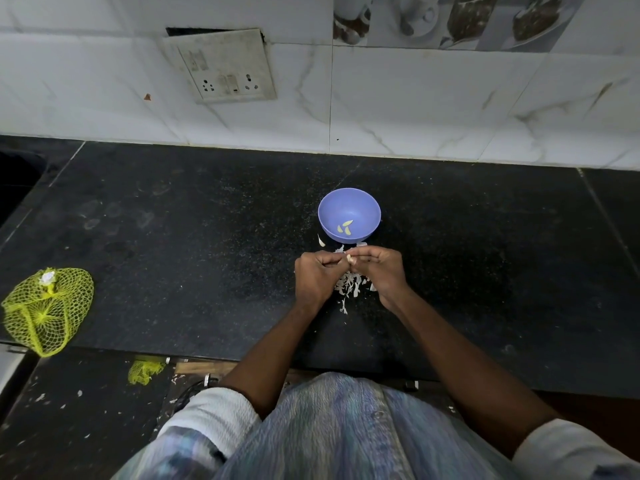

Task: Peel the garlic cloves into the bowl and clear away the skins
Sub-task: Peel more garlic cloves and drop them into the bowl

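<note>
Black stone table (207, 237) below a white tiled wall (415, 98) with a socket plate (221, 69). Yellow mesh bag (46, 310) at the table's left edge. Purple bowl (360, 202) holding peeled garlic cloves (345, 227). Left hand (317, 277) and right hand (381, 268), fingers curled, meet just before the bowl, each grip pinching one clove (351, 259). Loose skins (349, 285) lie beneath the hands.
</note>
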